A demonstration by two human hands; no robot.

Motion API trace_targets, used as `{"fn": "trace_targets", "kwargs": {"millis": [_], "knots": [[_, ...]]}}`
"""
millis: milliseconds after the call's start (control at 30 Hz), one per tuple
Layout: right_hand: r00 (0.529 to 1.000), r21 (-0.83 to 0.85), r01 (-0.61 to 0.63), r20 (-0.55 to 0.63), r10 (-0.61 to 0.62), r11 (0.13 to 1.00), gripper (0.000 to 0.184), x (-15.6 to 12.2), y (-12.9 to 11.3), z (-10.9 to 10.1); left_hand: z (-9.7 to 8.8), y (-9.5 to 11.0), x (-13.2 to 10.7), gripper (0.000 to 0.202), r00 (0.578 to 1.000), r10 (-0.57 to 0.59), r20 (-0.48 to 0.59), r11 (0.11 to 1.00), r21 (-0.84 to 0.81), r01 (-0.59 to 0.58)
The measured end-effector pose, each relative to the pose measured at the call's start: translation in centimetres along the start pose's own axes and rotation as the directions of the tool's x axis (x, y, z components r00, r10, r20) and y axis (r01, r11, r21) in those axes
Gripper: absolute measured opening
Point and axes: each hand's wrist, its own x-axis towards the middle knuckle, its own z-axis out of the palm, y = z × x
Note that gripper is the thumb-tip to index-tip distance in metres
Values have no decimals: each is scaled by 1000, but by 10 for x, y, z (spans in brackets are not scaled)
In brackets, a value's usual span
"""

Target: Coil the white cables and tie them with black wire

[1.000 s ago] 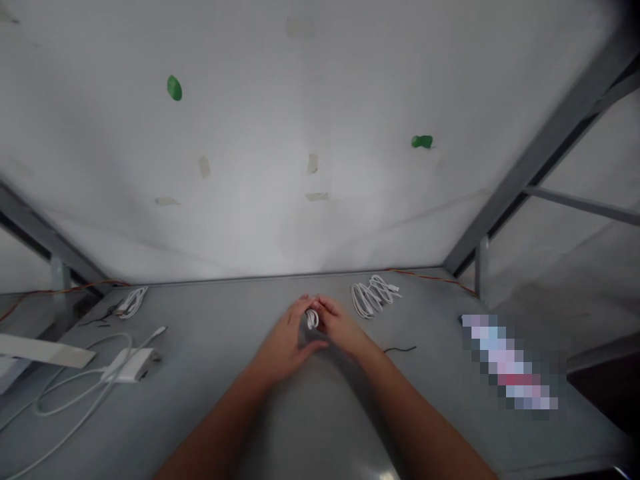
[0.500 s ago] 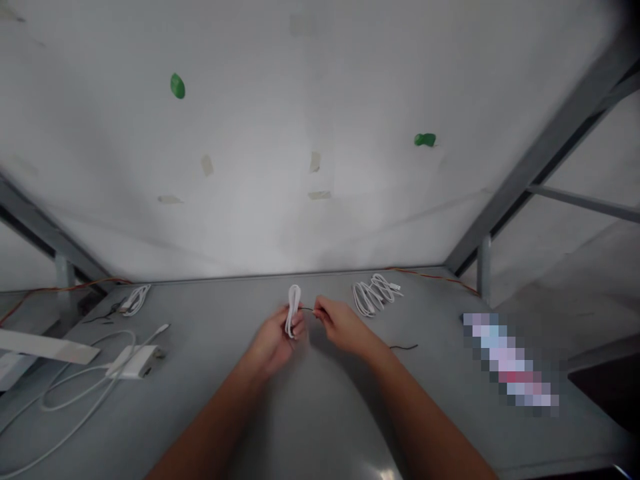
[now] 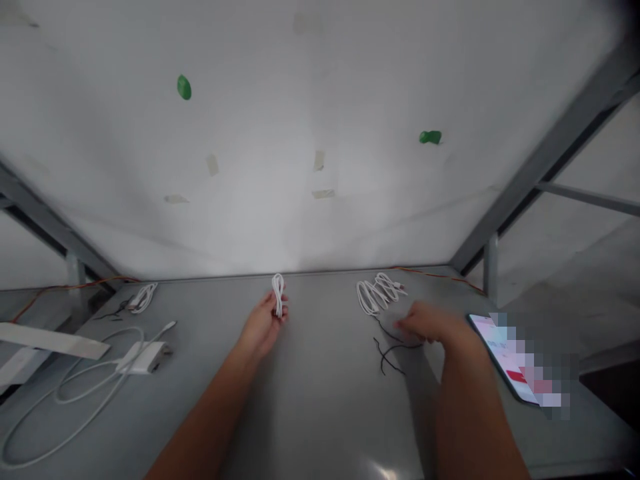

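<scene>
Right hand (image 3: 429, 324) has moved beside ties (image 3: 383, 355), curled, contents unclear; left hand (image 3: 261, 325), half-closed, holds cable (image 3: 278, 292): slackening could uncoil it.

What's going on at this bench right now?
A person is working bare-handed at a gray table. The left hand holds a coiled white cable up off the surface. The right hand is low over the table, by some thin black strands; whether it grips one, I can't tell. Loosely looped white cable lies behind those strands. A phone is off to the right, and a white adapter with its cord sits at the left.
</scene>
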Motion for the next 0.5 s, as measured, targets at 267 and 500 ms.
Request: {"fn": "trace_targets", "kwargs": {"millis": [267,500], "knots": [[805,-179,342,-451,-385,923,12,20,-94,51,1,-14,1,37,989,-141,34,974,181,133],[517,-97,798,-398,-758,595,30,-5,-133,73,-1,-20,-3,32,959,-198,204,965,215,153]]}}
